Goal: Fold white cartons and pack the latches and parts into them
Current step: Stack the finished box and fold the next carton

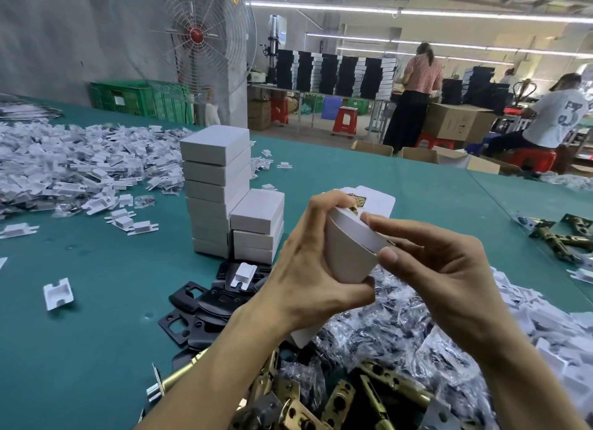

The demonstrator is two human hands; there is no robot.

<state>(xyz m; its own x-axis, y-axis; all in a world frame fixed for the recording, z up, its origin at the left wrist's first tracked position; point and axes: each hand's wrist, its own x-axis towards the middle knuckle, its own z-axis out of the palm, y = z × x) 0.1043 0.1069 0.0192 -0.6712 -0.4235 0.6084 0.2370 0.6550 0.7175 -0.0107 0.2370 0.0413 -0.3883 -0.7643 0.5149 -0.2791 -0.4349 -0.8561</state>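
Note:
My left hand (308, 262) grips a white carton (349, 246) held up above the green table (96, 317), fingers curled over its top and thumb under it. A brass latch (355, 205) pokes out of the carton's open far end, beside the raised flap (375, 201). My right hand (442, 269) touches the carton's right edge with its fingertips and thumb. Two stacks of closed white cartons (221, 192) stand just left of my hands.
Black strike plates (199, 311), brass latches (340, 400) and bagged screws (398, 330) lie below my hands. White plastic inserts (73, 169) cover the table's left. More latches (558, 237) lie at the right. A fan (192, 38) and other workers stand beyond the table.

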